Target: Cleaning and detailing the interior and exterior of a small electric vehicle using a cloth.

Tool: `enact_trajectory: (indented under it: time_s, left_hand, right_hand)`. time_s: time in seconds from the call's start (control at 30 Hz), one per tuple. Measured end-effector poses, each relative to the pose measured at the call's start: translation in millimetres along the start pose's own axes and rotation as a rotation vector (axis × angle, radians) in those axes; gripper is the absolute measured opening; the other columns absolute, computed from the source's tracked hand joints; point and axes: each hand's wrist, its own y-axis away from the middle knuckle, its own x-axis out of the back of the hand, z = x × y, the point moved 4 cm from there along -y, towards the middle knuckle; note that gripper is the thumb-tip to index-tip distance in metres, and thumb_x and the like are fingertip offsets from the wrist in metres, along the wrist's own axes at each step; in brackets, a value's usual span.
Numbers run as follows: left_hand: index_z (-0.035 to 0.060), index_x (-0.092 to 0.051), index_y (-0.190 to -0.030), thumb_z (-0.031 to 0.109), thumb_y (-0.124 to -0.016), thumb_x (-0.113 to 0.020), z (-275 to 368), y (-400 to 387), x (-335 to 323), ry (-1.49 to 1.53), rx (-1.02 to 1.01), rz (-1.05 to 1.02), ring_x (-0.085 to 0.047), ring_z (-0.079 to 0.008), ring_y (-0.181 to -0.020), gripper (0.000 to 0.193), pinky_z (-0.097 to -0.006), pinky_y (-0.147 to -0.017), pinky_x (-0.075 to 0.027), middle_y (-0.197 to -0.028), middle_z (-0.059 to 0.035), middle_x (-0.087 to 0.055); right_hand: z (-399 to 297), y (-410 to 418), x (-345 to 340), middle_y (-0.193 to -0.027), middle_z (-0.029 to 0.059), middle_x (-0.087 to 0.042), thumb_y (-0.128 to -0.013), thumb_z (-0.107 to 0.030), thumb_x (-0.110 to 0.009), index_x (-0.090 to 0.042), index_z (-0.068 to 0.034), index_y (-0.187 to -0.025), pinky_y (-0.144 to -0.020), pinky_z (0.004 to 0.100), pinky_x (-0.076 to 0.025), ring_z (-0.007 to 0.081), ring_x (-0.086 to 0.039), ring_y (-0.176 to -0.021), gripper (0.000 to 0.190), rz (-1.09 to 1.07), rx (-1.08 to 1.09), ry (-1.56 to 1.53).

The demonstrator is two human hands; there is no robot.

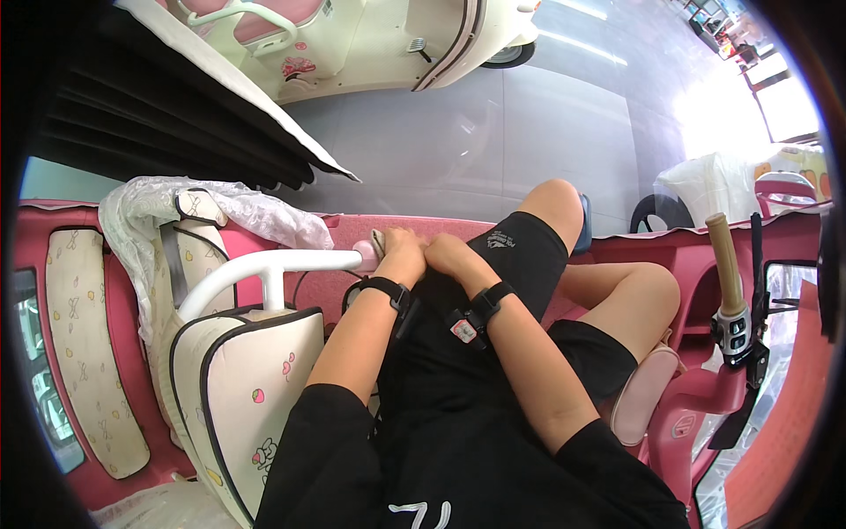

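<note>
My left hand point(403, 250) is at the pink rounded end point(365, 255) of a white tubular armrest point(310, 259), with a small piece of greyish cloth point(378, 243) at its fingers. Right beside it, touching or nearly so, is my right hand point(448, 254), its fingers curled; whether anything is inside them is hidden. Both wrists wear black straps, and a small device with a label sits by the right one. The armrest belongs to a cream seat point(264, 390) with printed fruit and black piping, left of my body.
Around me is a pink vehicle cabin with a handlebar grip point(726, 264) at right. Lace-like white fabric point(264, 205) drapes over the left edge near a black curtain point(165, 106). A cream scooter point(370, 46) stands beyond, across the grey floor point(462, 145).
</note>
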Motion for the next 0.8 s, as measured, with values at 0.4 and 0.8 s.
enact_trajectory:
  time_s: [0.4, 0.8]
  left_hand:
    - [0.0212, -0.063, -0.14, 0.029, -0.08, -0.078, 18, -22, 10, 0.01, -0.156, -0.255, -0.061, -0.0243, -0.131, 0.062, -0.0404, -0.105, -0.051, -0.144, -0.0071, -0.063]
    - [0.0134, -0.062, -0.143, 0.021, -0.092, -0.06, 22, -57, -10, 0.259, -0.186, -0.434, -0.055, -0.0317, -0.137, 0.052, -0.0455, -0.111, -0.048, -0.152, -0.0113, -0.054]
  right_hand:
    - [34, -18, -3, -0.146, 0.0307, -0.05, -0.104, -0.052, -0.041, -0.041, 0.008, -0.149, -0.108, 0.0506, -0.039, 0.0419, -0.051, -0.132, 0.075, -0.195, -0.444, -0.848]
    - [21, -3, 7, -0.159, 0.0336, -0.031, -0.104, -0.043, -0.047, -0.014, 0.012, -0.157, -0.119, 0.0502, -0.029, 0.0398, -0.039, -0.144, 0.084, -0.186, -0.501, -1.22]
